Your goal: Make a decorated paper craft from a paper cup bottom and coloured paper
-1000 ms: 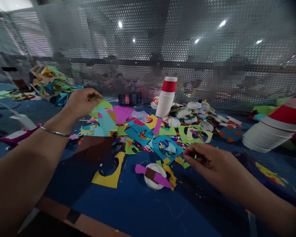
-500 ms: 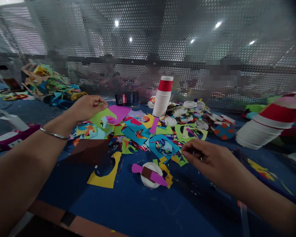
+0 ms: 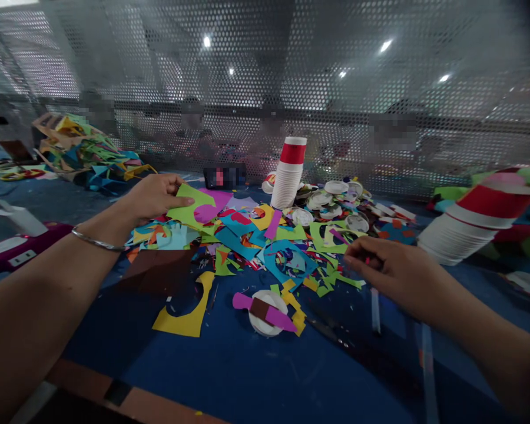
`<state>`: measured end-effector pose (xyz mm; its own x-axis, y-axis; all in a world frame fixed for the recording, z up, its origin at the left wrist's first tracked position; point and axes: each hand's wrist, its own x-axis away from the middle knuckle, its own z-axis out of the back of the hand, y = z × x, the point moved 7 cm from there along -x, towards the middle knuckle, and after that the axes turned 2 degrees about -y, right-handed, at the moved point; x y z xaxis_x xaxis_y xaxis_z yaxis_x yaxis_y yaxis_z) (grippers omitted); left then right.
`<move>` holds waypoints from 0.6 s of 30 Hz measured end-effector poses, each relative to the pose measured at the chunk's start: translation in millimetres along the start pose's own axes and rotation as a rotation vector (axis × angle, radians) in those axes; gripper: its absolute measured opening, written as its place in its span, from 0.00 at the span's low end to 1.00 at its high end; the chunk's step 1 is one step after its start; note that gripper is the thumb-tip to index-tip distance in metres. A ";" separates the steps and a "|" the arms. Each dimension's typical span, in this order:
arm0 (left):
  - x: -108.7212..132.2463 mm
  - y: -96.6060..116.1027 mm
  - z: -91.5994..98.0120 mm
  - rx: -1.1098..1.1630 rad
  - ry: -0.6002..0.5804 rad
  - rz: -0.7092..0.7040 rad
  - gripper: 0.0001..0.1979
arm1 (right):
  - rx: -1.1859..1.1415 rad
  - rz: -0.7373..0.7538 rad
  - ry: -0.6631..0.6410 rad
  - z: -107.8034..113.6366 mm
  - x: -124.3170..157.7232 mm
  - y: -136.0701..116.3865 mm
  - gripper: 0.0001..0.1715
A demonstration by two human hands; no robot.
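Note:
My left hand [image 3: 156,194] pinches the edge of a lime-green paper sheet [image 3: 186,206] with a round cut-out, holding it above the scrap pile. To the right, my right hand [image 3: 382,262] hovers by the green scraps, fingers loosely curled with a gap at the thumb; nothing plainly sits in its grasp. Between the hands, nearer me, lies a white paper disc [image 3: 258,325] with a purple strip [image 3: 242,301] and a brown piece [image 3: 259,309] across it. Zigzag yellow paper [image 3: 298,318] touches its right side. A cut yellow sheet [image 3: 183,321] lies left of it.
Dark scissors [image 3: 342,338] and clear sticks [image 3: 376,312] lie below my right hand. One paper cup stack [image 3: 287,182] stands behind the scraps, another [image 3: 459,235] leans at right. White lids [image 3: 322,200], brown paper [image 3: 159,268] and a purple power strip [image 3: 22,250] surround the work.
My left hand has turned the green sheet, raising it more toward the camera. My right hand has shifted right, away from the blue cut-out, uncovering more green scraps and the scissors.

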<state>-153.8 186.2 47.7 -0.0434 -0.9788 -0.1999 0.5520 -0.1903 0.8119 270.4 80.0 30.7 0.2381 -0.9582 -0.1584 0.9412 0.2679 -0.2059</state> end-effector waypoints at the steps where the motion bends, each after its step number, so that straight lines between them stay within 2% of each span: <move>1: 0.3 0.7 -1.1 0.020 -0.005 0.000 0.17 | 0.008 -0.021 0.000 1.5 -1.0 4.4 0.13; 5: 5.6 9.6 -10.6 0.069 -0.050 0.000 0.14 | 0.039 -0.090 0.036 9.7 -5.1 22.8 0.14; 11: 17.0 27.3 -36.8 0.114 -0.151 -0.014 0.14 | 0.056 -0.148 0.049 11.5 -9.2 50.8 0.12; 15: 22.5 41.9 -50.2 0.041 -0.187 -0.140 0.16 | 0.062 -0.168 0.024 7.1 -11.5 61.5 0.13; 18: 24.5 49.4 -51.4 -0.066 -0.152 -0.241 0.16 | 0.063 -0.173 0.014 5.4 -12.4 63.8 0.13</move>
<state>-84.8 156.7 54.7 -0.3018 -0.9069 -0.2942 0.5635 -0.4186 0.7123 328.8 108.4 24.7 0.0683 -0.9879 -0.1393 0.9812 0.0918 -0.1701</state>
